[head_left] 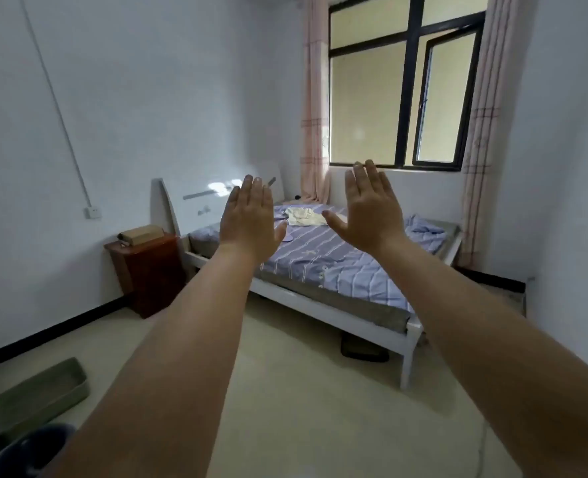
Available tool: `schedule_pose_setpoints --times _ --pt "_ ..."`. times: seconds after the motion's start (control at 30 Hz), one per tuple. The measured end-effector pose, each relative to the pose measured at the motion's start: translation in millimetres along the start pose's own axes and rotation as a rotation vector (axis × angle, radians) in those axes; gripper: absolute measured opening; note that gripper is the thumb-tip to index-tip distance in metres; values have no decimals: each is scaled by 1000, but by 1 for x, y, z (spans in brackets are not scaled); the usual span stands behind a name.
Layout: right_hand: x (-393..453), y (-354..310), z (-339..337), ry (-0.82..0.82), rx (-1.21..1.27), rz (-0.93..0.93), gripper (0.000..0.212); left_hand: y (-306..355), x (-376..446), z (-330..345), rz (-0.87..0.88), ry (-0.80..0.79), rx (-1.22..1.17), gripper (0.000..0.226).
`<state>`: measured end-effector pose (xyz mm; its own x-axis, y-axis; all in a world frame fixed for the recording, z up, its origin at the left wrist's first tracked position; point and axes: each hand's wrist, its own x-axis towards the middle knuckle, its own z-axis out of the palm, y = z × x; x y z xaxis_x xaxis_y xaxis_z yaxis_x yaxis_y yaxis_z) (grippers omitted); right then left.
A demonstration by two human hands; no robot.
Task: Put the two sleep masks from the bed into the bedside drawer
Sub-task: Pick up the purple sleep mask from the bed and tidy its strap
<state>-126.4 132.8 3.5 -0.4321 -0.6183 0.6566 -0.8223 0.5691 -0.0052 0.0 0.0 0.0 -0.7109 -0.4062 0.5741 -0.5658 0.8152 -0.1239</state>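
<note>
Both my arms are stretched out in front of me, backs of the hands toward me. My left hand (251,215) and my right hand (372,208) are flat, fingers up, holding nothing. Behind them, across the room, stands a white-framed bed (334,315) with a purple striped sheet. A small pinkish object (287,238), possibly a sleep mask, peeks out beside my left hand on the sheet; I cannot tell for sure. A red-brown bedside cabinet (147,274) stands left of the bed against the wall, its drawers shut.
A cream cloth (303,215) lies near the head of the bed and a bunched blue blanket (423,232) at its far side. A tan box (140,234) rests on the cabinet. A green tray (40,391) lies on the floor left; a dark bin (363,348) sits under the bed.
</note>
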Motion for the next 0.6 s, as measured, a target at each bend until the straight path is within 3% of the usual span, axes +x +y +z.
schedule_pose_setpoints --times 0.33,0.6 --pt "42 -4 209 -371 107 -11 70 -46 47 188 -59 -410 -61 74" --pt "197 6 418 -547 153 47 67 -131 210 372 -23 -556 -38 69"
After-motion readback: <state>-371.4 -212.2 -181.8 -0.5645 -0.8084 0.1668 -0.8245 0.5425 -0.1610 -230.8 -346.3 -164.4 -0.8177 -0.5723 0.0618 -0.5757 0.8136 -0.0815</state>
